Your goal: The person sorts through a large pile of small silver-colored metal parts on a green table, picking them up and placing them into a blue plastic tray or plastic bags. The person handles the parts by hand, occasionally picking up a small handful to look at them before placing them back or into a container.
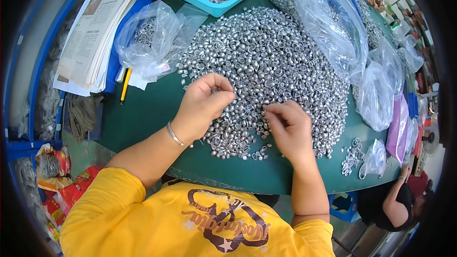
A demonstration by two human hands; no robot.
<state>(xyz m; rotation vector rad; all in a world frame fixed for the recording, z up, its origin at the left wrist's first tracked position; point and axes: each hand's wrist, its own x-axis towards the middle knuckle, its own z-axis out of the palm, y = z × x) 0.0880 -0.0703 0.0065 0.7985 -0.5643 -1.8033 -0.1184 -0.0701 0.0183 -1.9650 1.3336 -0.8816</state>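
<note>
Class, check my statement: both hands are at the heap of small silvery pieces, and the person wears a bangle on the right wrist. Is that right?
The wrist is wrong: the head view shows the bangle on the left wrist. The rest stands: the left hand and right hand are both at the heap of small silvery pieces.

On the bench [143,114] I see a heap of pieces [271,57], a basket [226,8] at its eleven o'clock, a pen [125,86] at nine.
</note>
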